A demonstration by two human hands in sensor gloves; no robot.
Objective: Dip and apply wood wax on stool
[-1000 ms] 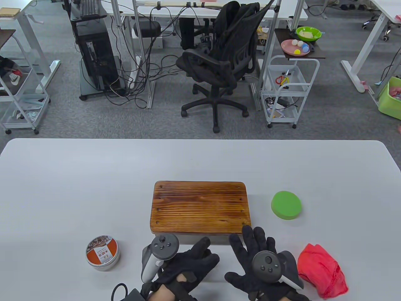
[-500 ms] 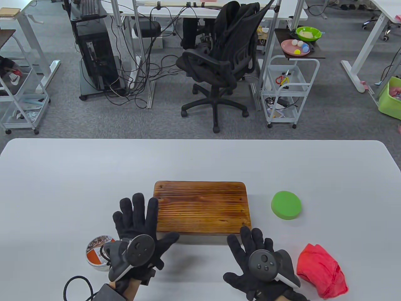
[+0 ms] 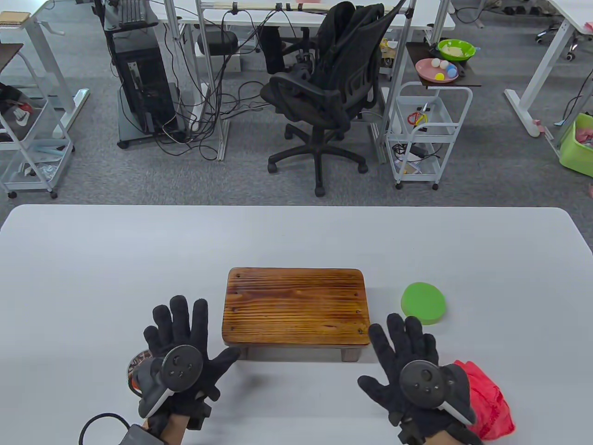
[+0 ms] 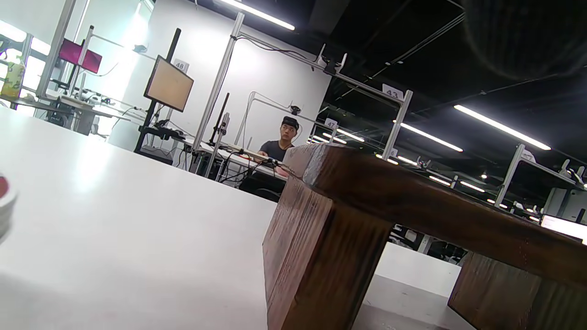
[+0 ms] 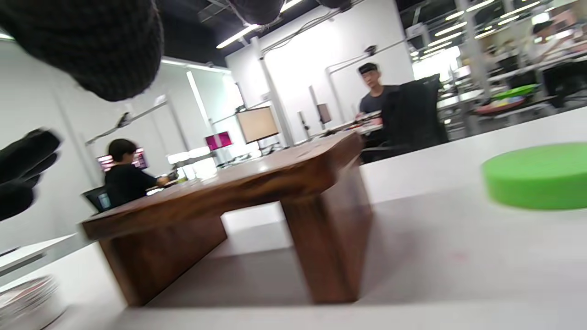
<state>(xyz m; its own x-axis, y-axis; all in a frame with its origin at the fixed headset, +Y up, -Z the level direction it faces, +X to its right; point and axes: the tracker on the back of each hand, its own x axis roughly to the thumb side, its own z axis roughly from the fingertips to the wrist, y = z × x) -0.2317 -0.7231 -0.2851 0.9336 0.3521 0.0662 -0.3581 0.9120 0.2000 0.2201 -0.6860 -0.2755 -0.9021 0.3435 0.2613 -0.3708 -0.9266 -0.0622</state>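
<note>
**Still nothing picked up: wax tin half hidden under the left hand**

Both grips are spread and empty. The left hand (image 3: 185, 359) hovers over the wax tin (image 3: 135, 366), lid seemingly on; the right hand (image 3: 412, 371) sits between the green sponge (image 3: 424, 302) and red cloth (image 3: 488, 401). The stool (image 3: 295, 306) stands mid-worktop (image 3: 296, 236), untouched. Likely risks: the smooth tin skidding when its lid is twisted, or thick gloves fumbling the low sponge.
</note>
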